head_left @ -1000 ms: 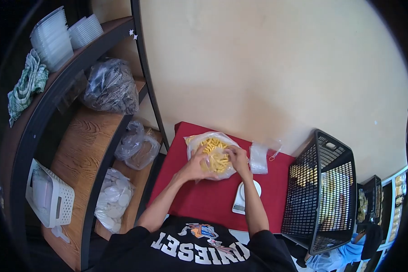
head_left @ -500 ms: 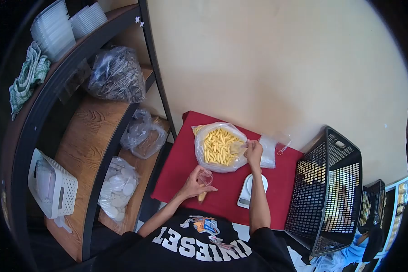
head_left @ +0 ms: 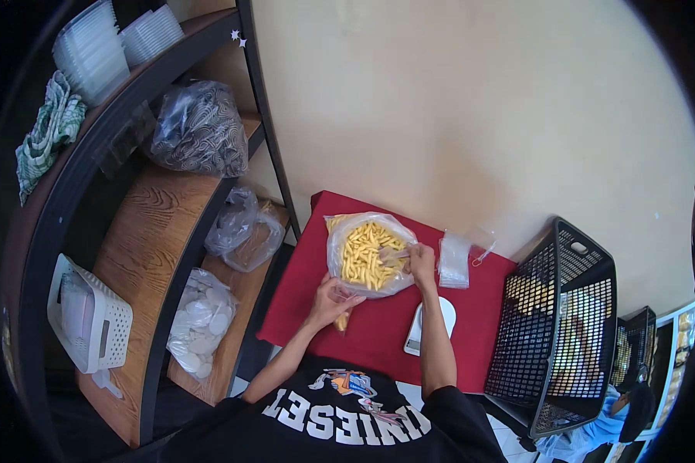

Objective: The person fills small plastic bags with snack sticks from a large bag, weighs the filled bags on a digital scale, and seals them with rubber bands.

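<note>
A large clear plastic bag [head_left: 334, 251] stands with its mouth wide on the red-covered table, full of yellow stick-shaped snacks [head_left: 367, 251]. My right hand [head_left: 422, 265] grips a translucent scoop [head_left: 394, 255], whose blade is down among the snacks at the bag's right side. Close against the near left rim of that bag, my left hand [head_left: 330, 303] holds a small clear plastic bag [head_left: 343, 318] with some yellow snacks in its bottom. Beneath my right forearm lies a white kitchen scale [head_left: 446, 315], partly hidden.
Flat clear bags [head_left: 454, 266] lie on the red tablecloth [head_left: 378, 339] beside the wall. At right stands a black crate [head_left: 544, 332] with packed goods; a person in blue [head_left: 594, 432] is beyond it. Wooden shelves [head_left: 143, 255] at left carry bagged items and a white basket [head_left: 93, 316].
My right hand has moved slightly left and down, pushing the scoop deeper into the snacks. My left hand has risen with the small bag to the large bag's rim. The large bag has shifted slightly.
</note>
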{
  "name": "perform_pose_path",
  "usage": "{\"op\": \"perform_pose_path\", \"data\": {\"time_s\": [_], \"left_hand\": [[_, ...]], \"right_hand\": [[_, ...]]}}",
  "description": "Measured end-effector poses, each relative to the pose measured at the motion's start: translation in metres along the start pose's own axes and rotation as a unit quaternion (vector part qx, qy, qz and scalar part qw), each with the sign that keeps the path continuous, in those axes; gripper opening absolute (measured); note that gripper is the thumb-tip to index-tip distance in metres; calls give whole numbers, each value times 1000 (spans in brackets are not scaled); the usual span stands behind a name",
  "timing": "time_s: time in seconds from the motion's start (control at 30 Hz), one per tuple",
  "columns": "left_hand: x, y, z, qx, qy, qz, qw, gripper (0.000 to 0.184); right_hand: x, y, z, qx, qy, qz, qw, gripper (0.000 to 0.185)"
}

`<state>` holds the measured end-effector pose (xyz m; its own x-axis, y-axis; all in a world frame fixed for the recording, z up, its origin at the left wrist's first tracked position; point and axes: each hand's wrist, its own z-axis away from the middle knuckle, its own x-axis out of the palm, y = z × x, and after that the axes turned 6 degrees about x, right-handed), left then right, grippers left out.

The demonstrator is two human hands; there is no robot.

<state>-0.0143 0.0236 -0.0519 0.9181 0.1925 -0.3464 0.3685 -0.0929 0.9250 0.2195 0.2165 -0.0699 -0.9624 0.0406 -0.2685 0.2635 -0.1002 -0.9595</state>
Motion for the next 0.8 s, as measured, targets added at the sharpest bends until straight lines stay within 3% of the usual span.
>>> {"op": "perform_pose_path", "data": {"time_s": [0.07,0.13,0.2,0.23,0.27,0.33,0.37,0.5,0.57,0.6,0.67,0.73,0.77,0.8], "left_hand": [[7,-9,-11,48,-6,252,966,31],[-2,17,-16,43,-7,277,960,27],[-5,29,-22,33,-10,300,953,24],[-6,28,-25,44,-21,326,944,24],[-6,28,-29,57,-31,351,934,24],[-5,28,-32,40,-26,360,932,24],[-4,28,-32,21,-24,371,928,25],[-6,33,-25,34,-10,362,932,26],[-9,29,-14,41,23,204,978,31],[-14,32,-10,42,21,205,978,31],[-27,55,4,173,105,-102,974,40],[-25,77,0,173,87,-66,979,45],[-14,72,-3,167,59,22,984,49],[-6,68,-2,158,30,109,981,53]], "right_hand": [[-4,-14,2,70,-66,-92,991,25],[0,-9,-6,78,-23,-97,992,25],[10,-11,3,33,-134,-61,989,25],[3,-17,3,76,-187,-124,971,25],[4,-24,4,74,-188,-124,972,25],[6,-24,5,113,-68,-92,987,23],[11,-23,6,123,-123,-92,980,22],[14,-15,9,140,-80,-173,972,28],[17,-17,15,154,-94,-189,965,28],[17,-17,16,169,-107,-205,958,28],[14,-7,14,179,-96,-219,954,25],[16,-10,17,179,-81,-221,955,26],[27,-12,28,70,-20,-83,994,27],[32,-13,34,73,-20,-78,994,27]]}}
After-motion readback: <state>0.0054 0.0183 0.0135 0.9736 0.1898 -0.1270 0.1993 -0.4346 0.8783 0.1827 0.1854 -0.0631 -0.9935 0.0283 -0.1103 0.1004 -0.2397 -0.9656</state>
